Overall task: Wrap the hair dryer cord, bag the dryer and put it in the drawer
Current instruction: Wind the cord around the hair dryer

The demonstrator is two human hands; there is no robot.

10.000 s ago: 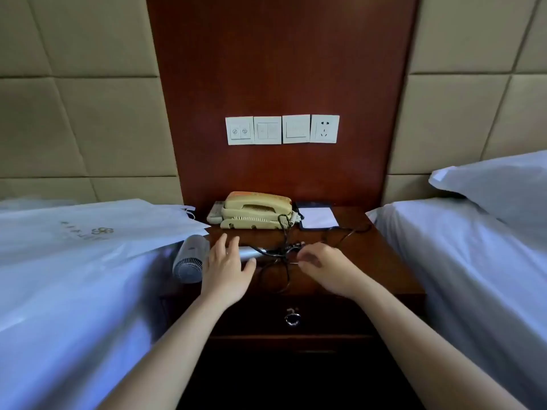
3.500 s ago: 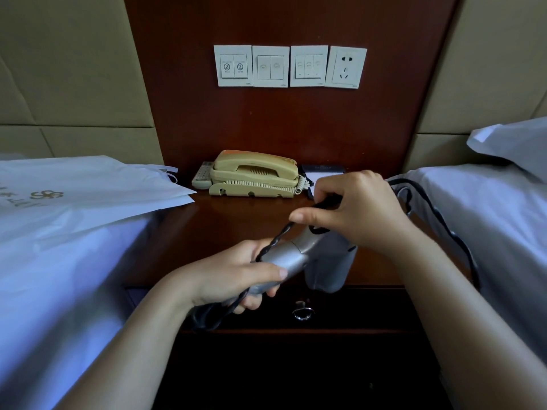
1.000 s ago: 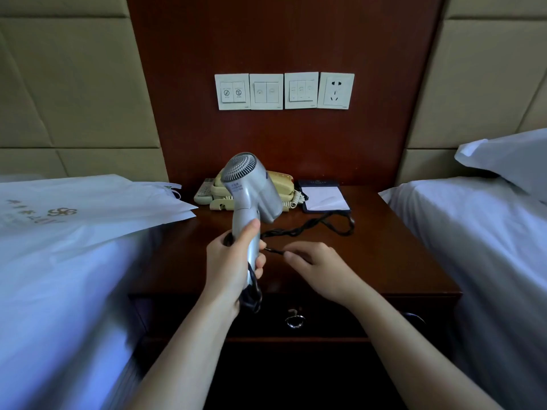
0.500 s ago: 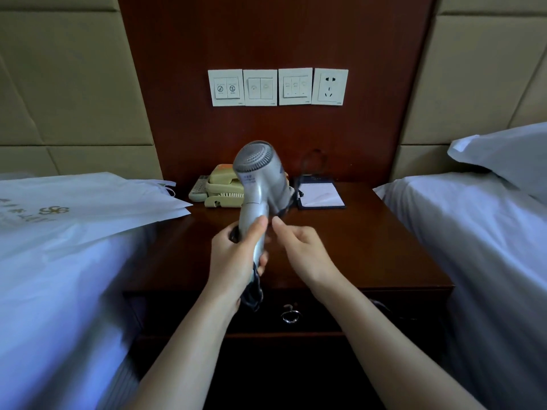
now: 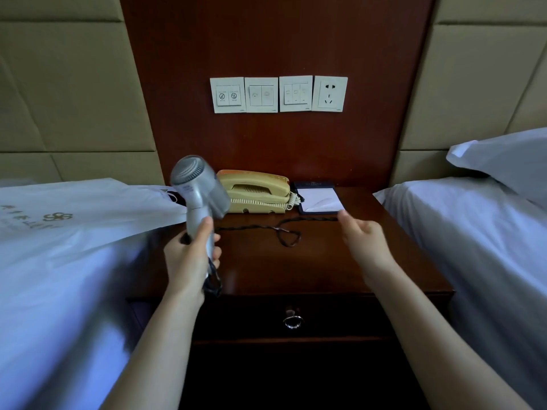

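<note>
Upright hair dryer (image 5: 197, 184) at centre left, its cord (image 5: 260, 228) trailing across the counter (image 5: 325, 270).
The left grip (image 5: 189, 255) clasps the dryer's handle beside the white bag (image 5: 88, 208) on the left bed (image 5: 59, 291); the right grip (image 5: 364, 241) pinches the cord's far end at centre right, above the closed drawer (image 5: 340, 318).

The dark reddish wooden nightstand (image 5: 340, 267) bears a beige corded telephone (image 5: 254, 189), a dark-framed white notepad (image 5: 321, 199) and a black twisted cord (image 5: 266, 227).

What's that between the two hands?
The black cord, seen from the head camera. It runs from the hair dryer in the left hand across the nightstand to the right hand.
</note>
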